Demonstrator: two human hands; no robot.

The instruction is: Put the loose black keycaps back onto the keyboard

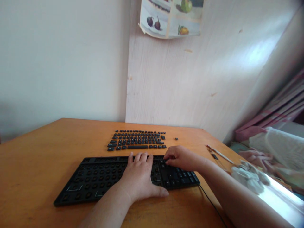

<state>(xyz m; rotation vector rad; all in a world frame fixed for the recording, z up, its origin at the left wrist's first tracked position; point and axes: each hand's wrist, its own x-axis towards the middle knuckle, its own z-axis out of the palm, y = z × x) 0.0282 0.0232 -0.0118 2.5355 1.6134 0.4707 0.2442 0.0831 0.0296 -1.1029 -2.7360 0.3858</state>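
A black keyboard [111, 172] lies across the table in front of me, its left part stripped of keycaps so that the bare switches show. My left hand [141, 177] spans the middle of it, fingertips at the far edge and thumb at the near edge, holding it. Over the upper right part, my right hand [180, 158] is curled with thumb and fingers drawn together at the keys. Whatever sits between those fingertips is hidden. Black keycaps [137, 139] lie in rows behind the keyboard, with a long space bar [137, 147] in the nearest row.
One loose keycap [176, 138] lies apart to the right. A thin white stick [220, 154], a small dark-ended tool [214, 155] and a crumpled white plastic bag [249, 179] are at the table's right. The keyboard's cable [211, 202] runs toward me. A wall stands behind the table.
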